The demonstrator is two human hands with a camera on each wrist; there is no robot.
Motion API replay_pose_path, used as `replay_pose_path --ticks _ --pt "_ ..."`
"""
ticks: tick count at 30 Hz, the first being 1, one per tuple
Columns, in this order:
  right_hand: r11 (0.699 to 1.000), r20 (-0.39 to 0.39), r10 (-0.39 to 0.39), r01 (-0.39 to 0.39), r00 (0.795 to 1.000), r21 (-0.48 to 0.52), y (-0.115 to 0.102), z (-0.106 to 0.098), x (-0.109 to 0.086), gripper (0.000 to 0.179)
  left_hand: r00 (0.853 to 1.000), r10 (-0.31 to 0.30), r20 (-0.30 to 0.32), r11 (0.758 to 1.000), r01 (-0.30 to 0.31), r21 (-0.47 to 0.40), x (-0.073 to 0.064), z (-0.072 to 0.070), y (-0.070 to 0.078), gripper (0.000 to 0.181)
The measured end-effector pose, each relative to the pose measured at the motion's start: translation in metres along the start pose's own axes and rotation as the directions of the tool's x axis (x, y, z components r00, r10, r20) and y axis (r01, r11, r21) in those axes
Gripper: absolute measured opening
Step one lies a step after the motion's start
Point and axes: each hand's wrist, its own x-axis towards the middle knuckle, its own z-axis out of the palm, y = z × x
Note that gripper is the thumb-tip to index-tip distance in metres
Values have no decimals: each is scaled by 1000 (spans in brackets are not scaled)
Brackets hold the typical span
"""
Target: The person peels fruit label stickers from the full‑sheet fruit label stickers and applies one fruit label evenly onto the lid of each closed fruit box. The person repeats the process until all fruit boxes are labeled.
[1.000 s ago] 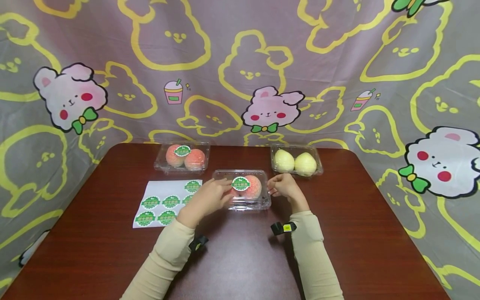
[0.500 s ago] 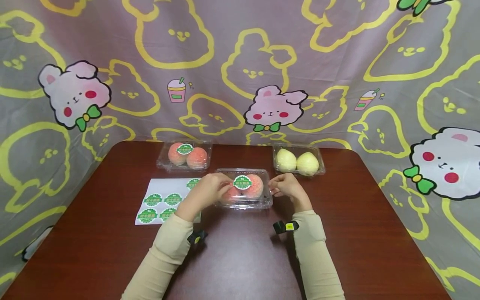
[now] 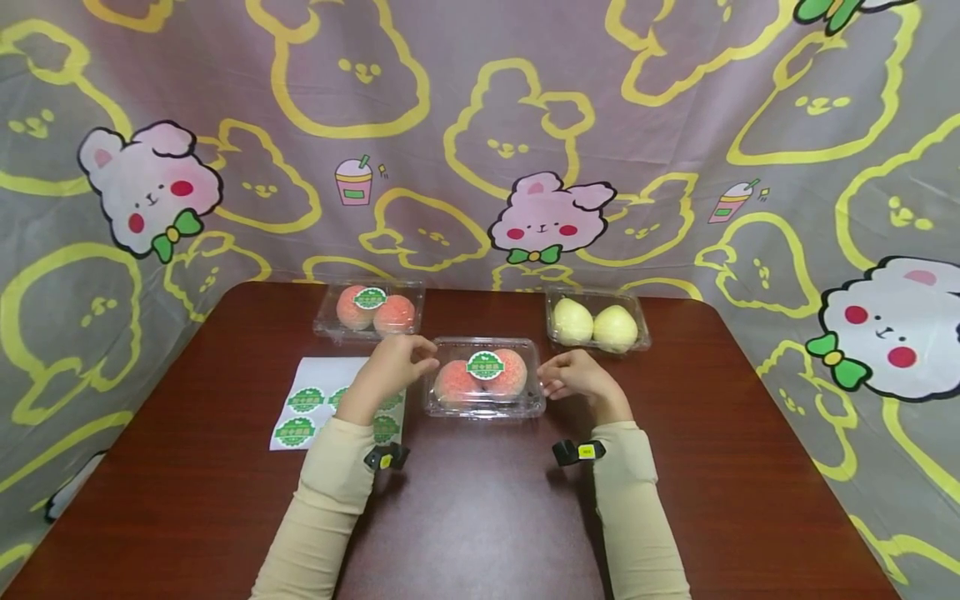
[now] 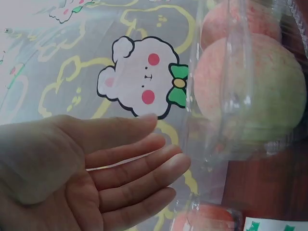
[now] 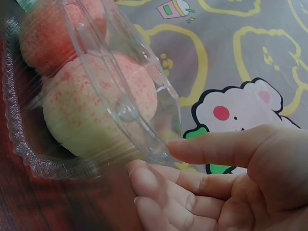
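A clear plastic fruit box (image 3: pixel 487 411) stands in the middle of the table with two peaches (image 3: pixel 457 385) inside. On its lid lies a round green and white sticker (image 3: pixel 486 365). My left hand (image 3: pixel 390 368) is just left of the box, apart from it, over the edge of the sticker sheet (image 3: pixel 315 371). In the left wrist view that hand (image 4: pixel 110 168) holds nothing, its fingers loosely extended. My right hand (image 3: pixel 583 382) is at the box's right side. The right wrist view shows its thumb (image 5: pixel 211 148) and relaxed fingertips by the lid's edge; whether they touch is unclear.
Another clear box of peaches (image 3: pixel 393 317), with a sticker on top, stands at the back left. At the back right is a clear box with two pale yellow fruits (image 3: pixel 615 327). A patterned cloth (image 3: pixel 420 108) hangs behind the brown table (image 3: pixel 480 517).
My left hand has left the sticker and the lid, moving left to beside the box. My right hand has stayed near the box's right side. The head view has shifted slightly.
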Motion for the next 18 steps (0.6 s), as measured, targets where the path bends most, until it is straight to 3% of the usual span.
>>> replay_pose_path --ticks 6,9,13,18 --pt "1000 58 -18 18 998 14 2 -4 -3 35 999 -21 48 998 23 -56 -2 -4 -11 25" --pt "999 93 -33 31 995 26 2 -7 -5 36 993 -73 90 992 81 -94 -3 -5 -16 27" --pt "998 138 -44 38 989 44 3 -11 -7 36 975 -147 167 977 170 -131 -2 -7 -21 32" --pt "998 170 -44 37 984 46 5 -15 -9 36 953 -169 252 962 215 -168 -1 -7 -29 36"
